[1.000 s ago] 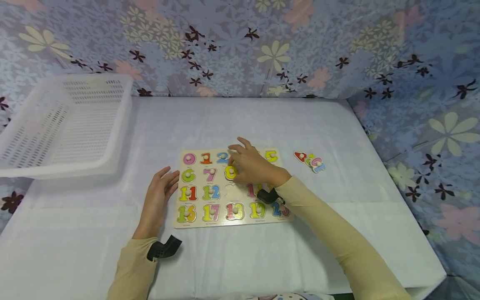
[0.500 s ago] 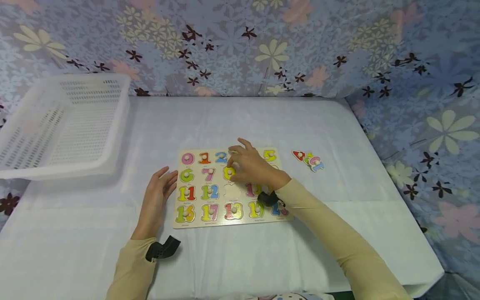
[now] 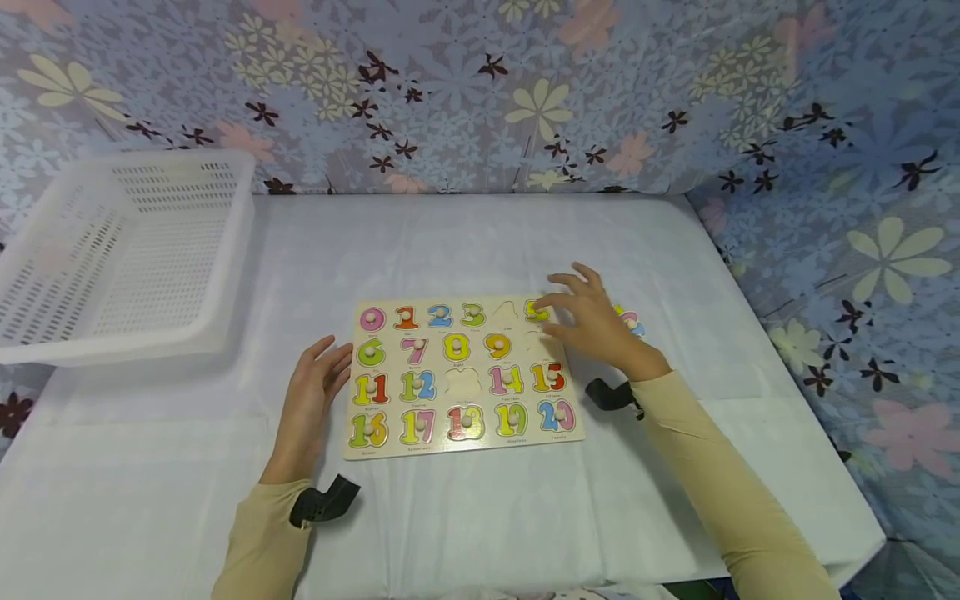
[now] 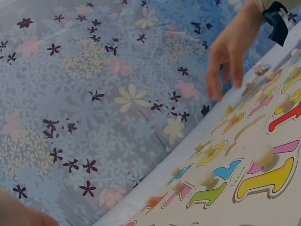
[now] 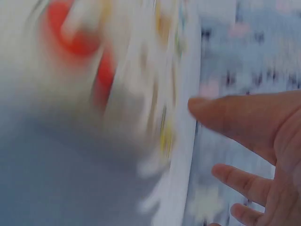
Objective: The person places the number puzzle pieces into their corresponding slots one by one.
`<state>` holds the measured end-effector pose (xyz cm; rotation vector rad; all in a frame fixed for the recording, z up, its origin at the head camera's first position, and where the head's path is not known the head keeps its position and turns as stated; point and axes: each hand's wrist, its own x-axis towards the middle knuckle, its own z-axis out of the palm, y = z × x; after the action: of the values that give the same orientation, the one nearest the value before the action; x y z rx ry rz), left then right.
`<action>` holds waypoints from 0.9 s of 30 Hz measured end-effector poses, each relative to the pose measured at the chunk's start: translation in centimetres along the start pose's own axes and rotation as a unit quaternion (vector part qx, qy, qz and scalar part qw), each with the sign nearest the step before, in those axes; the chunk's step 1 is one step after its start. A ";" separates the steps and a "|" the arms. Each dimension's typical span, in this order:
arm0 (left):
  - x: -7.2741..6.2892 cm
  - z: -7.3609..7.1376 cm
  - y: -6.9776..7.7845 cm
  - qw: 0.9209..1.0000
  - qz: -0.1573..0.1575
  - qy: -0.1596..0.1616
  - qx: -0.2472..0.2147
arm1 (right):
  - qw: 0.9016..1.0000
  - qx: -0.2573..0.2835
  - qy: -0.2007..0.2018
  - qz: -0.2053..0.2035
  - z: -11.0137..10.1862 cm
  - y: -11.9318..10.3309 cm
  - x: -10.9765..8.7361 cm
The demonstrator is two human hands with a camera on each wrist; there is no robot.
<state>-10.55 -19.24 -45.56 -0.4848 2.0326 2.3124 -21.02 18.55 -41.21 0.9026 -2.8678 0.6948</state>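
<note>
A wooden number puzzle board lies on the table, most of its knobbed number pieces seated. Bare recesses show in the top row beside the 5, at the right end of the second row, and mid third row. My right hand is over the board's right edge, fingers spread and holding nothing; the right wrist view is blurred. Several loose number pieces lie beyond it, partly hidden by the hand. My left hand rests beside the board's left edge, fingers relaxed.
A white perforated plastic basket stands at the table's back left. White cloth covers the table. Flowered fabric hangs behind it and along the right side.
My right hand has left the yellow 8 and moved right, across to the board's right edge. The 8 stays in its recess. My left hand has stayed in place.
</note>
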 end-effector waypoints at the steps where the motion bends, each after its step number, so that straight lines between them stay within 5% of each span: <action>1: 0.0 0.0 0.0 1.000 0.001 0.000 0.000 | 1.000 -0.011 0.004 0.014 -0.6 1.0 -0.6; 8: 0.1 0.1 0.0 1.000 0.000 0.004 -0.001 | 0.994 -0.085 -0.044 0.058 -3.4 5.9 -2.4; 14: -0.4 0.2 0.4 1.000 0.003 0.002 0.004 | 0.992 -0.064 -0.099 0.053 -3.5 7.0 -2.0; 22: -0.1 0.1 0.0 1.000 -0.004 0.007 0.004 | 0.992 -0.081 -0.055 0.075 -3.4 7.0 -1.7; 27: 0.1 0.0 -0.2 1.000 -0.005 0.009 0.003 | 0.992 -0.072 -0.009 0.099 -2.3 5.0 0.1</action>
<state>-10.60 -19.27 -45.83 -0.5154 2.0398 2.3041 -24.08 23.15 -41.12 0.6169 -3.0049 0.4863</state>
